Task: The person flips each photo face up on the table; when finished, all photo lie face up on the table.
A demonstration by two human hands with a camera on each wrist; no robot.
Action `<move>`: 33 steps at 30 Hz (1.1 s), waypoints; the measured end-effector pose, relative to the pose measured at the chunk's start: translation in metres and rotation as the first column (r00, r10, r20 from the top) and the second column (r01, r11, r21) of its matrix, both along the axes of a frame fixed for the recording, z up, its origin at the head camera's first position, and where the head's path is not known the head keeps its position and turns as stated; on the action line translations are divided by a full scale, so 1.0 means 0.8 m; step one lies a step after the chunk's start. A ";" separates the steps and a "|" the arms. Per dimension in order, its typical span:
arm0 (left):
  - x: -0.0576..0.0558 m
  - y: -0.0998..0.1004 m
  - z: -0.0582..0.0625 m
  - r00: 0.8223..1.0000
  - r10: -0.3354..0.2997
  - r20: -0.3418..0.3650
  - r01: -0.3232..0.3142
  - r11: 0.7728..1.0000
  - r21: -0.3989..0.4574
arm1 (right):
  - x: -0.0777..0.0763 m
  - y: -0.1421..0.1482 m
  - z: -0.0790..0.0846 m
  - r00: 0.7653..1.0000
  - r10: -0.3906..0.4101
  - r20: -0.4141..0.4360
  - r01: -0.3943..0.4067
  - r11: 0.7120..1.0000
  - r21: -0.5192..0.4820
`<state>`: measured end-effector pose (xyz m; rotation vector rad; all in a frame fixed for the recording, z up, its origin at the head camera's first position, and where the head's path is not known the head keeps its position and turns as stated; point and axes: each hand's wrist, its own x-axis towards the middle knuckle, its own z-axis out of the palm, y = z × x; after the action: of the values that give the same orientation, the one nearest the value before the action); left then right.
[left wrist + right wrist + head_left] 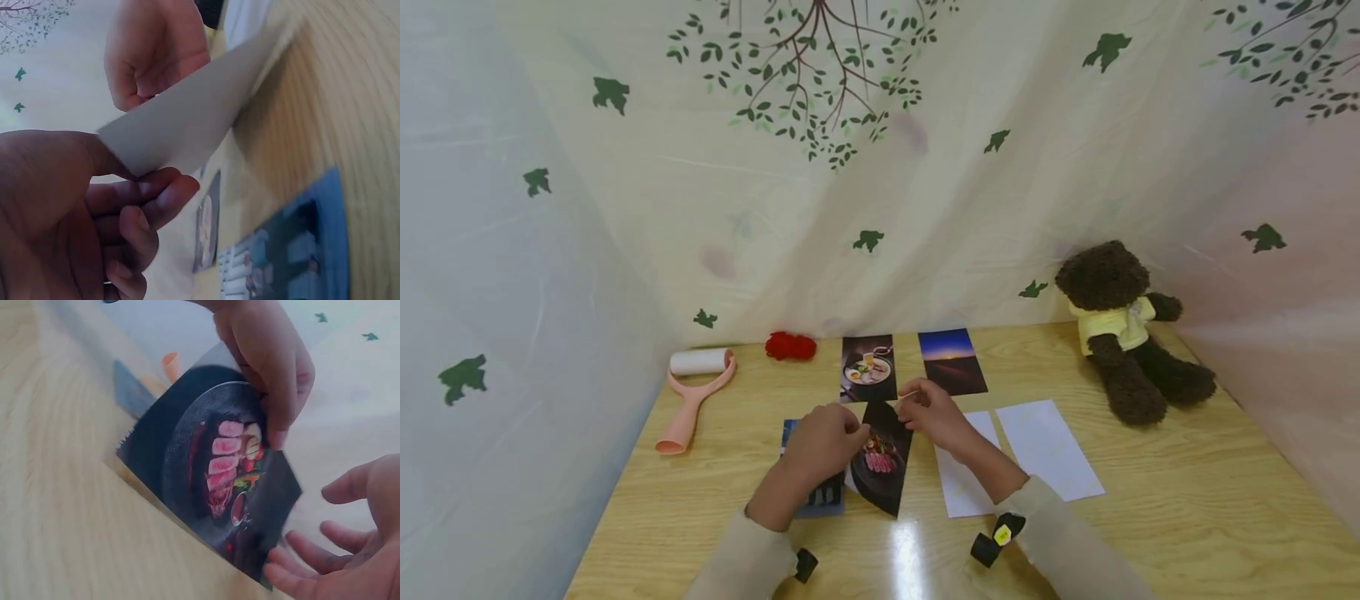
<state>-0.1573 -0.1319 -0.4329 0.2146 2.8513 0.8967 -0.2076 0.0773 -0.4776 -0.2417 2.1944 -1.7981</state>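
Note:
A photo card (882,458) with sliced meat on a dark plate is tilted up off the table between the two hands. My left hand (822,442) pinches its left edge between thumb and fingers. At its far right corner is my right hand (934,415); in the right wrist view this hand (344,544) has its thumb spread away, with fingertips right at the card's edge. The card's plain white back (187,119) faces the left wrist view. A blue-edged photo card (300,250) lies partly under the left hand. Beyond lie a noodle-bowl photo (868,371) and a sunset photo (952,362).
Two white cards, one (958,479) partly under the right forearm and another (1048,450) beside it, lie at right. A pink-handled lint roller (692,400) lies left, a red fuzzy bundle (790,346) at the back. A brown teddy bear (1120,333) sits against the curtain.

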 end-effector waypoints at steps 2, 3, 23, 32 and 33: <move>0.000 -0.005 -0.005 0.999 -0.003 0.033 0.004 0.999 -0.035 | 0.001 -0.003 -0.004 0.999 0.036 -0.035 -0.034 0.996 0.078; 0.000 -0.007 -0.007 0.999 -0.007 0.044 0.010 0.999 -0.050 | 0.001 -0.005 -0.006 0.997 0.051 -0.054 -0.045 0.993 0.108; -0.005 -0.022 -0.042 0.988 0.019 0.150 0.010 0.982 -0.190 | -0.003 -0.015 -0.019 0.983 -0.049 -0.177 0.081 0.981 0.178; 0.000 -0.006 -0.037 0.986 -0.042 0.161 0.065 0.988 -0.141 | -0.007 0.044 -0.007 0.973 -0.062 -0.224 0.118 0.962 0.247; 0.001 -0.004 -0.037 0.986 -0.055 0.157 0.077 0.988 -0.133 | -0.005 0.052 -0.006 0.970 -0.048 -0.236 0.117 0.950 0.288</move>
<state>-0.1564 -0.1348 -0.4628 0.2131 2.7329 0.6677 -0.2117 0.1188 -0.4821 -0.3030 2.6384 -1.5096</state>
